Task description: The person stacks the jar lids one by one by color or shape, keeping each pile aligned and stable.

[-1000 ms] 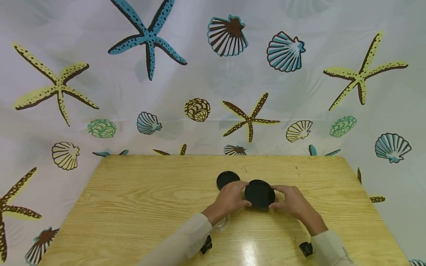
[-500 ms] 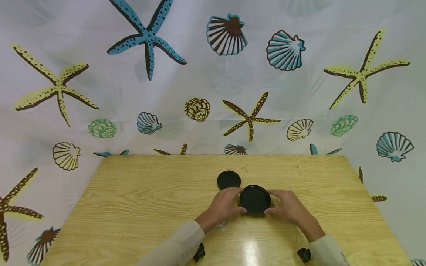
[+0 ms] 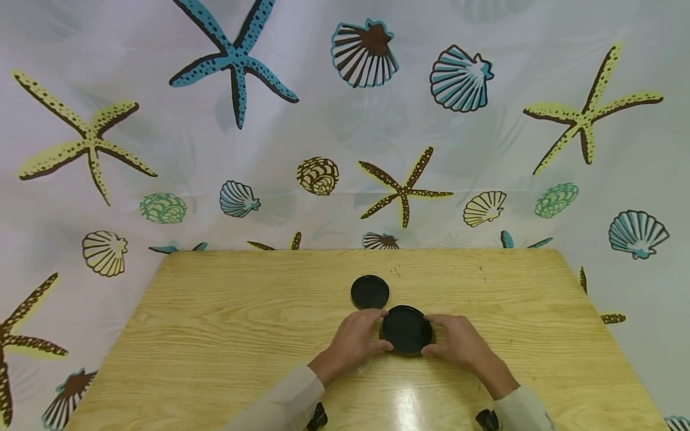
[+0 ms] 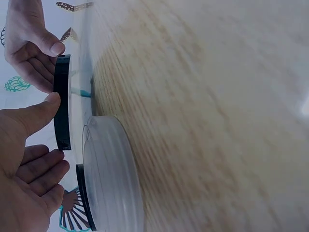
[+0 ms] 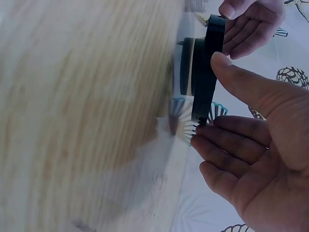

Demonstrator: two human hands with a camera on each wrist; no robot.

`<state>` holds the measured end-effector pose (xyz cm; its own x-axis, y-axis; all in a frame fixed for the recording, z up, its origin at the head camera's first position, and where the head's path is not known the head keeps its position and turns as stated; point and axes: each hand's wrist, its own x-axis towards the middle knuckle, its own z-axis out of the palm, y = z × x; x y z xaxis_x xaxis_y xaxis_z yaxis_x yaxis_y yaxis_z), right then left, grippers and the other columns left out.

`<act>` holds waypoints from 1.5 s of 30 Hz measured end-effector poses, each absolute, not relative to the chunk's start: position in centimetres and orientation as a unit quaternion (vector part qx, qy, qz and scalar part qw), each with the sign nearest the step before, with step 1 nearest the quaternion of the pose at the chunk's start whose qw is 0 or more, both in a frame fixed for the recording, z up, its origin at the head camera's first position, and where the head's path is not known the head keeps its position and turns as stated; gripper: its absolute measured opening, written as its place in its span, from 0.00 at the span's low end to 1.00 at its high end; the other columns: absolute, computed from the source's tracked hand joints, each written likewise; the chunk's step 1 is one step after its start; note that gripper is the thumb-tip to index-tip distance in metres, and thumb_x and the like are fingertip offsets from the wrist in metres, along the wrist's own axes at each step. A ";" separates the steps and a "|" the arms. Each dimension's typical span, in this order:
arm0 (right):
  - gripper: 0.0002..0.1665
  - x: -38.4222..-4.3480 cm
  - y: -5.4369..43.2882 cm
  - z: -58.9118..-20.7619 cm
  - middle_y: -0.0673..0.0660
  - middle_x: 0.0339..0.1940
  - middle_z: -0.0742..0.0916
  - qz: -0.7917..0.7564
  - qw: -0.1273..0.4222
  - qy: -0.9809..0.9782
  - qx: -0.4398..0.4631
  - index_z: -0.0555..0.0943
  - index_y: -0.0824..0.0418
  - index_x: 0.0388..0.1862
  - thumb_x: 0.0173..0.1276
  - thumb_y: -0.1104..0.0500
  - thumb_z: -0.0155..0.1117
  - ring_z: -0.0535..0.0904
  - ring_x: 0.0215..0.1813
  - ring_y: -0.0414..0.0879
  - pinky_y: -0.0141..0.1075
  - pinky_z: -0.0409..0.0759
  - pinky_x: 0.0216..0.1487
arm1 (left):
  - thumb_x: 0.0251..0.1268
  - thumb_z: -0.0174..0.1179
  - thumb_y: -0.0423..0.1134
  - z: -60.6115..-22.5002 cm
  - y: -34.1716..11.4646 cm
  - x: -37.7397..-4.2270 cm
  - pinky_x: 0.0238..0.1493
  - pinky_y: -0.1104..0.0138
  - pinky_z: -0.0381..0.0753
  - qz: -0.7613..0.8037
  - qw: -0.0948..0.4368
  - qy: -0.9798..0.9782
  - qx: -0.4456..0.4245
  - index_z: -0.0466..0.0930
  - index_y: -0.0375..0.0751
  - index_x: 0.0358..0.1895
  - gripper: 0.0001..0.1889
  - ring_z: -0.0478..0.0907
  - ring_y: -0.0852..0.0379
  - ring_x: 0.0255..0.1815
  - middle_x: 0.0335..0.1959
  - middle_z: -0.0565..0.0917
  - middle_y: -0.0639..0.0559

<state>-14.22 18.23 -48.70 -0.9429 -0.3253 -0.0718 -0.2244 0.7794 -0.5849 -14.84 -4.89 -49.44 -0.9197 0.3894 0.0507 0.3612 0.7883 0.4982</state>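
Note:
A shallow black round disc with a raised rim (image 3: 406,330) is held between both hands over the table. My left hand (image 3: 356,340) grips its left edge, thumb at the near side and fingers at the far side. Opposite it, my right hand (image 3: 458,344) holds the right edge the same way. In both wrist views the disc (image 4: 62,101) is seen edge-on, raised off the tabletop. A smaller black disc (image 3: 369,292) lies just beyond the left hand. Clear plastic, a round container (image 4: 113,179), stands below the left hand and is mostly hidden from the head view.
The wooden table (image 3: 215,323) ends at a hanging cloth (image 3: 302,120) printed with starfish and shells. Black wrist-camera parts (image 3: 318,416) show beside the left sleeve (image 3: 280,401), and another black piece (image 3: 487,419) is beside the right sleeve.
Both hands have brought the held black disc nearer and slightly left. The left hand now covers more of the clear container. The smaller disc has stayed in place.

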 end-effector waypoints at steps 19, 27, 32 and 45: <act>0.38 -13.4 17.3 -49.3 0.60 0.54 0.84 -0.259 0.078 0.950 -0.159 0.79 0.65 0.57 0.47 0.51 0.79 0.80 0.57 0.56 0.49 0.78 0.58 | 0.45 0.74 0.50 -50.3 -5.7 -13.9 0.55 0.60 0.79 0.235 0.006 0.946 0.223 0.79 0.40 0.56 0.32 0.78 0.53 0.56 0.54 0.82 0.49; 0.38 -13.2 16.9 -49.3 0.61 0.54 0.84 -0.255 0.079 0.951 -0.157 0.79 0.66 0.56 0.47 0.52 0.79 0.80 0.57 0.56 0.49 0.78 0.58 | 0.46 0.74 0.50 -50.7 -6.1 -13.9 0.55 0.61 0.79 0.222 0.003 0.945 0.239 0.78 0.40 0.56 0.32 0.78 0.54 0.56 0.54 0.82 0.49; 0.38 -13.2 17.0 -49.3 0.61 0.53 0.85 -0.258 0.081 0.949 -0.161 0.80 0.66 0.55 0.46 0.51 0.79 0.80 0.56 0.56 0.49 0.78 0.57 | 0.47 0.73 0.50 -50.6 -6.2 -13.9 0.57 0.61 0.78 0.224 0.019 0.947 0.230 0.78 0.41 0.57 0.32 0.77 0.54 0.58 0.55 0.81 0.50; 0.37 -14.3 17.6 -47.3 0.62 0.55 0.84 -0.257 0.077 0.950 -0.160 0.78 0.66 0.57 0.49 0.52 0.77 0.79 0.57 0.59 0.51 0.78 0.56 | 0.47 0.73 0.52 -50.1 -7.2 -14.0 0.57 0.58 0.78 0.239 0.002 0.946 0.219 0.76 0.41 0.59 0.34 0.77 0.51 0.59 0.57 0.80 0.49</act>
